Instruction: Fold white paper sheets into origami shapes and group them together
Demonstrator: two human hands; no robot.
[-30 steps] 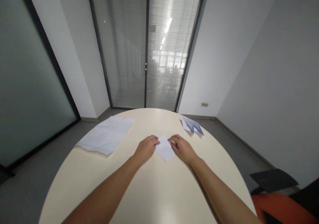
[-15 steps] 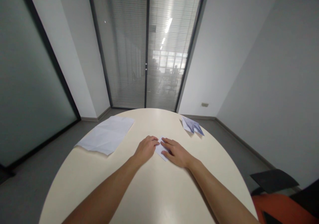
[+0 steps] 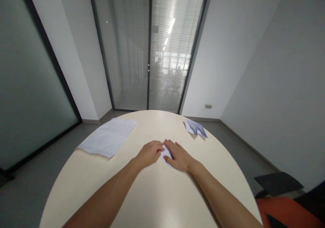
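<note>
A small piece of folded white paper (image 3: 166, 152) lies on the table between my two hands, partly covered by them. My left hand (image 3: 150, 153) has its fingers curled together at the paper's left edge, thumb beneath them. Across the right side of the same paper, my right hand (image 3: 179, 157) lies flat with fingers stretched out and the thumb apart. The fingertips of both hands come close together near the far end of the paper.
A large creased white sheet (image 3: 109, 138) rests on the left of the round cream table (image 3: 152, 197). At the back right stands a folded paper piece (image 3: 196, 128), white and bluish. An orange and black chair (image 3: 286, 207) is at the lower right.
My right hand has flattened and its fingers have straightened further over the paper. My left fingertips have shifted slightly right and nearer to me along the paper.
</note>
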